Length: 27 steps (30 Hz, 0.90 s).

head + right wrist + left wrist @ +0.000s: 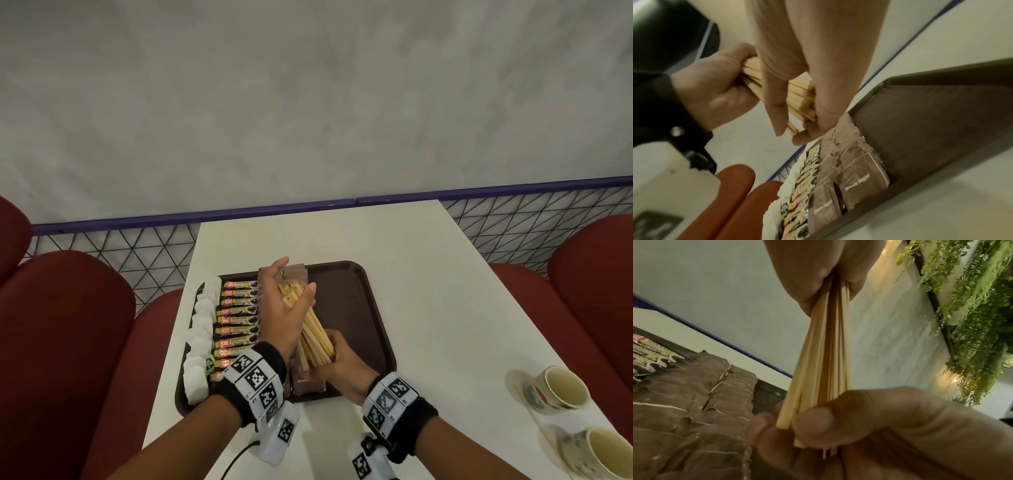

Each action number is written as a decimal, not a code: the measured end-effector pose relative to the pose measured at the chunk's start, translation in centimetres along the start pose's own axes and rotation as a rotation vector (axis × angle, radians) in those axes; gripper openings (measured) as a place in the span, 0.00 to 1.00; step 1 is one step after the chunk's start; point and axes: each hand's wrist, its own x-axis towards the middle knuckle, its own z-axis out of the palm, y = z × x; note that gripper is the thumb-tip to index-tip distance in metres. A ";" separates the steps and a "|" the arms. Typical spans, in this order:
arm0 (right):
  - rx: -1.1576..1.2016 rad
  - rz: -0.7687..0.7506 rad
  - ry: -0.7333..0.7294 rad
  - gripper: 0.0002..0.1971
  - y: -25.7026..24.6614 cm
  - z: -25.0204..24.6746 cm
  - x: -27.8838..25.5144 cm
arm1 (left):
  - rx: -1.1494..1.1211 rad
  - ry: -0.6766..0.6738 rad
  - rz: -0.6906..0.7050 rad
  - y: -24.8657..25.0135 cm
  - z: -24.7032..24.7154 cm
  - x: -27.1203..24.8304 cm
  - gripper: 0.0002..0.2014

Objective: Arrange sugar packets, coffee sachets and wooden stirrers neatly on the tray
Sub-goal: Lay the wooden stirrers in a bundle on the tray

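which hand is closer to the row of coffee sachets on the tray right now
Left. The left hand, gripping the far end of the wooden stirrers, hovers right beside the coffee sachets. The right hand holds the bundle's near end, farther right over the brown tray.

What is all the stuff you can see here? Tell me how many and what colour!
Tray: one, dark brown, on the table.
Table: one, white.
Stirrers: a bundle, pale wood, held above the tray.
Coffee sachets: a column, yellow and black, left part of the tray.
Brown sugar packets: two rows, beside the sachets.
White packets: a column, tray's left edge.
Cups: two, cream, table's right.
Seats: red, both sides.
Left hand: grip on the stirrers' far end.
Right hand: grip on their near end.
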 end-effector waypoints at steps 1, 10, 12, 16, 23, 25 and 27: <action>-0.006 -0.002 -0.009 0.36 0.1 0.0 0.0 | 0.005 0.004 -0.010 -0.6 0.0 0.2 0.29; -0.353 -0.113 0.065 0.32 0.0 -0.7 0.2 | -0.089 -0.066 -0.017 -0.5 2.0 -0.1 0.23; -0.357 -0.121 0.087 0.27 0.5 -1.2 0.4 | -0.073 -0.109 -0.007 -0.1 2.7 -0.2 0.22; -0.379 -0.086 0.098 0.16 0.8 -2.6 0.5 | -0.090 -0.121 -0.114 -2.5 4.1 1.5 0.31; -0.356 0.043 0.107 0.06 1.1 -4.8 1.6 | 0.061 -0.180 -0.314 -4.9 6.0 2.7 0.55; -0.339 0.082 0.123 0.05 1.0 -5.2 2.0 | 0.087 -0.245 -0.406 -5.8 6.5 2.8 0.44; -0.318 0.104 0.139 0.05 1.0 -5.4 2.4 | 0.132 -0.352 -0.478 -6.7 6.9 2.7 0.37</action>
